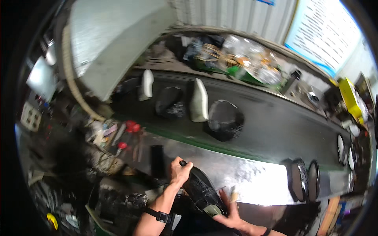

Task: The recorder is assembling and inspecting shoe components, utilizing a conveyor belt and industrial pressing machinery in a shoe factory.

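Note:
My left hand [180,172] is closed around the heel end of a black shoe [201,190], with a dark peg showing above my fingers. My right hand [231,210] holds the shoe's toe end from below right, and a small pale thing [233,193] sticks up between its fingers; I cannot tell what it is. The shoe lies tilted over the near edge of a shiny metal ledge [252,179]. A black band sits on my left wrist [161,215].
Beyond the ledge runs a black conveyor belt [275,129] carrying two white soles [199,100] and two black shoe uppers [224,120]. More soles [305,179] stand at the right. Red-handled tools [132,128] and a black block [157,159] lie left. A grey machine hood [114,39] overhangs.

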Motion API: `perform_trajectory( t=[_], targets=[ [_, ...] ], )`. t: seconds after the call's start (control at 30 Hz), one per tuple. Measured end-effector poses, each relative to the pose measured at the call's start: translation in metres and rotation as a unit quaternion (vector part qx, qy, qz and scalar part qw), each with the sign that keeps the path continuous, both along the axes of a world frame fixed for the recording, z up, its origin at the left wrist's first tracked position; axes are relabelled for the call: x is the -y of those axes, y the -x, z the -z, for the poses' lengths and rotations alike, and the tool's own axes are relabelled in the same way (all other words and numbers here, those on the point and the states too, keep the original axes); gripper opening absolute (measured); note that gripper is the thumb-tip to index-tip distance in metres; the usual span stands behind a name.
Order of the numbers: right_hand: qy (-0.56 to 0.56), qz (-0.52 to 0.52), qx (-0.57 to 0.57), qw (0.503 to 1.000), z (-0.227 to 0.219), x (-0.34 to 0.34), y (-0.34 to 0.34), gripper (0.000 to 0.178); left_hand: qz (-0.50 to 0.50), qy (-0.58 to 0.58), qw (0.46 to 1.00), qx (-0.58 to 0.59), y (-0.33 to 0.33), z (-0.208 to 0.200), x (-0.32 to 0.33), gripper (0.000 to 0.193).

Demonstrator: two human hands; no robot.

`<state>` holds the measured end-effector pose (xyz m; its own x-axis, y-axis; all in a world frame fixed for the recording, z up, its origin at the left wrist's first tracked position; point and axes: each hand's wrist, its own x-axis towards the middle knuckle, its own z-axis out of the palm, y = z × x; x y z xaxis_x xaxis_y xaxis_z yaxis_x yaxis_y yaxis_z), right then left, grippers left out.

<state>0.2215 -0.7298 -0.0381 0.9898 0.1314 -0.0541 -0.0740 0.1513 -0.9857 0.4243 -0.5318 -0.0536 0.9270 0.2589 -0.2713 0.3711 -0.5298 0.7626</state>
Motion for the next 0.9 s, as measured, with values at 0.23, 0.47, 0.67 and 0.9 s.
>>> perform_trajectory(
  t=[0.23,0.47,0.67,0.9],
  targets=[
    [-0.049,-0.157,-0.408,0.898,-0.029,-0.08,-0.071,0.078,-0.106,0.028,0.981,0.16,0.094,-0.063,-0.115,0.035],
    [-0.017,-0.249,-0.066,0.966,-0.097,-0.261,0.012,0.033,-0.333,-0.016,0.906,0.26,0.265,-0.162,-0.266,0.032],
    [-0.053,-0.392,-0.034,0.918,-0.128,-0.436,0.091,0.019,-0.51,0.234,0.75,0.351,0.408,-0.208,-0.417,0.038],
    [-0.112,-0.413,-0.124,0.895,-0.082,-0.571,0.125,0.018,-0.426,0.55,0.586,0.415,0.489,-0.198,-0.44,0.041]
  ],
)
